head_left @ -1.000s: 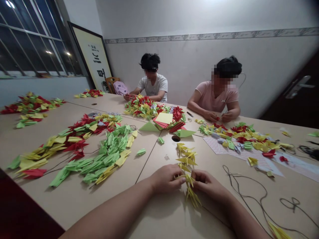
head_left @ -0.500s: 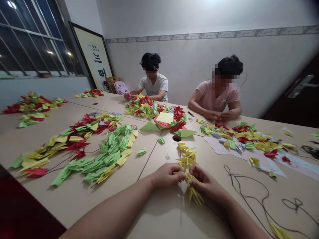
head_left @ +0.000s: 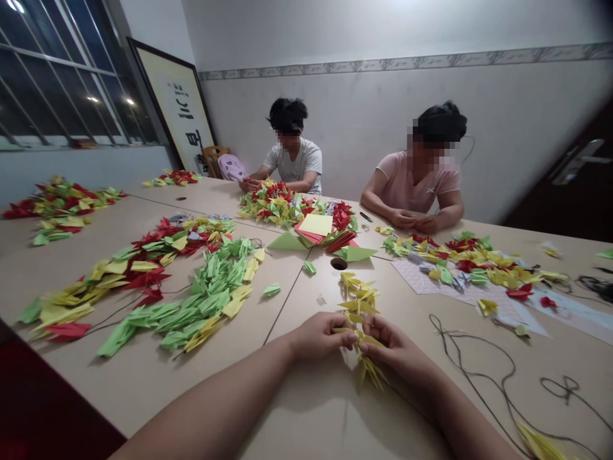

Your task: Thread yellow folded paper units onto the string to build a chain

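A row of folded yellow paper cranes [head_left: 358, 295] runs along the table toward me, between my hands. My left hand [head_left: 317, 333] is closed, thumb and fingers pinching the left side of one yellow paper crane [head_left: 359, 337]. From the other side, my right hand [head_left: 400, 348] pinches the same crane. Several more yellow cranes [head_left: 370, 374] hang together just below my fingers. A thin dark cord is faintly visible beside my right wrist. My fingers partly hide the crane's middle.
Green folded pieces [head_left: 211, 297] and a multicoloured strand [head_left: 138, 262] lie left. Square paper sheets [head_left: 316, 225] sit mid-table near a round hole [head_left: 338, 264]. Loose dark cord [head_left: 502, 383] curls at right. Two people sit opposite, one in white [head_left: 299, 163], one in pink [head_left: 414, 182].
My hands keep their pinch on the yellow crane with barely any movement. The view has shifted slightly. Across the table, the hands of the person in pink have lowered a little.
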### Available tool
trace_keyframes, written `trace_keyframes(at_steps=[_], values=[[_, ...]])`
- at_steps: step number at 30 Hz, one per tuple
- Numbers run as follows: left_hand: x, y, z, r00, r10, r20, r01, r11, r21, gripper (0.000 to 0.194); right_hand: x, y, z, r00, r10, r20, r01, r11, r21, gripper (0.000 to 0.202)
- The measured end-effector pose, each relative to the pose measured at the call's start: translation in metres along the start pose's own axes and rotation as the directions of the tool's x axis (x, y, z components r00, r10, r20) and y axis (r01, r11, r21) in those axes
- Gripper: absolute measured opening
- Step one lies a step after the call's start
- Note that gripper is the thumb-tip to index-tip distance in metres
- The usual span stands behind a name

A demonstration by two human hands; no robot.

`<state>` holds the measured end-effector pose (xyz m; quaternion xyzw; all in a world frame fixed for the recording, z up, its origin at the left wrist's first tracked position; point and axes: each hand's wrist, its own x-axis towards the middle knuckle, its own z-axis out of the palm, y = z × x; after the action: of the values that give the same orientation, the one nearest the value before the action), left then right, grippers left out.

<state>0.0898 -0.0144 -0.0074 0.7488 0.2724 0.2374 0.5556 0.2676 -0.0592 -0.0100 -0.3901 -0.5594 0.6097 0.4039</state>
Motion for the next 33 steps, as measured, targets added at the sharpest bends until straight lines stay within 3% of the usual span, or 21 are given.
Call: trace_keyframes(at_steps=[9, 14, 20, 25, 33], values=[[0.0003, 0.0009, -0.0004, 1.000, 0.011, 0.017, -0.011, 0.999, 0.051, 0.026, 0.0013, 0.0009, -0.0042, 0.999, 0.001, 0.049, -0.002, 1.000, 0.008, 0.029], [0.0014, 0.0008, 0.0008, 1.000, 0.018, -0.024, -0.013, 0.985, 0.174, 0.028, 0.0008, 0.0009, -0.0021, 0.995, 0.068, 0.075, -0.069, 0.997, 0.021, 0.031], [0.0005, 0.0011, 0.0008, 0.999, 0.026, -0.027, -0.022, 0.986, 0.165, 0.027, 0.0021, -0.0002, -0.0024, 0.990, 0.107, 0.096, -0.104, 0.994, -0.038, 0.030], [0.0004, 0.0018, 0.0016, 0.996, 0.068, -0.055, -0.059, 0.987, 0.152, 0.027, 0.0016, -0.0033, -0.0010, 0.992, 0.116, 0.056, -0.118, 0.993, 0.027, 0.029], [0.0012, 0.0031, 0.0027, 0.992, 0.094, -0.088, -0.073, 0.974, 0.213, 0.026, 0.0036, -0.0023, 0.0010, 0.996, 0.093, 0.007, -0.093, 0.995, -0.042, 0.033]])
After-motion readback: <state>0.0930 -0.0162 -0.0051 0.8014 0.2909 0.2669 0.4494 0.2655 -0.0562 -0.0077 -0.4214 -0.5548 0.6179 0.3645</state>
